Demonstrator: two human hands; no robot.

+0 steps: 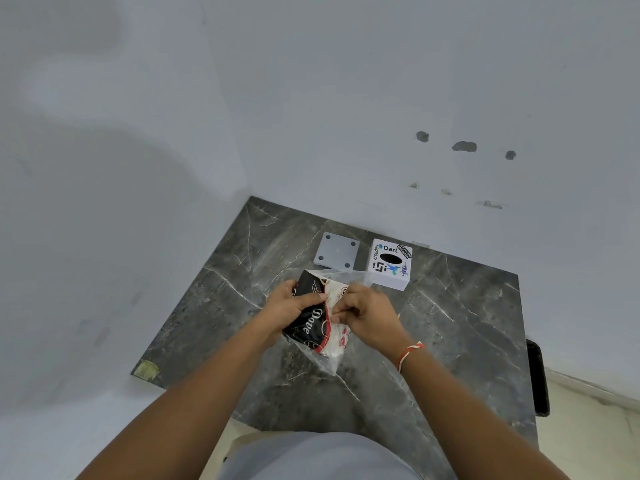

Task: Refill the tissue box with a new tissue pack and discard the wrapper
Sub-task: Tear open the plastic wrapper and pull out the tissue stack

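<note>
A tissue pack [313, 327] in a black, white and red printed plastic wrapper is held above the dark marble table [450, 334]. My left hand [289, 306] grips the pack's black left side. My right hand [367, 311] pinches the wrapper at the pack's white right side. Clear plastic from the wrapper sticks out at the top and bottom of the pack. Behind the hands stands the white tissue box [390, 264], covered in stickers, with a dark oval slot on top. Its flat grey base plate [336, 251] with corner holes lies to the left of the box.
The table sits in a corner, with white walls on the left and behind. A dark object [538, 377] stands by the table's right edge. A yellowish patch [145, 370] marks the table's front left corner. Pale floor shows at lower right.
</note>
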